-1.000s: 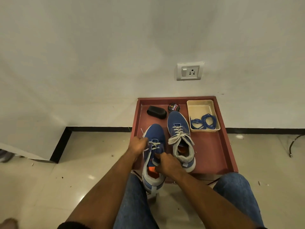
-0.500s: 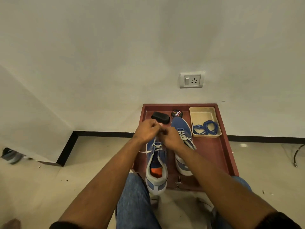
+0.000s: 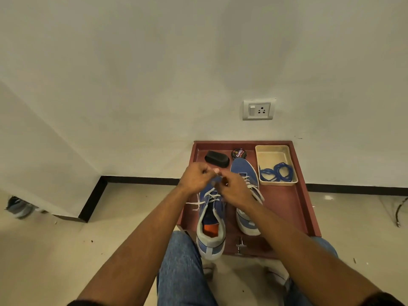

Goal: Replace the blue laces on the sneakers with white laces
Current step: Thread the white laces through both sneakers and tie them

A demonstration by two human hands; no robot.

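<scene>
Hands meet over the toe end of the near sneaker (image 3: pixel 210 219), which lies heel toward the person with its heel overhanging the red tray (image 3: pixel 295 208), probably so the eyelets face up within easy reach. Left hand (image 3: pixel 195 176) and right hand (image 3: pixel 234 191) are both curled shut with fingertips pressed together, apparently each pinching the white lace (image 3: pixel 209 195); the exact contact is hidden behind the knuckles. One loose lace end trails off the shoe's left side. Second sneaker (image 3: pixel 246 188) sits just beside, already white-laced, partly behind the right hand. Blue laces (image 3: pixel 277 173) lie coiled in the beige tray (image 3: pixel 273 151), parked out of the way. Count: two sneakers, two blue coils, one polish tin (image 3: pixel 238 153), one black brush (image 3: pixel 217 159).
</scene>
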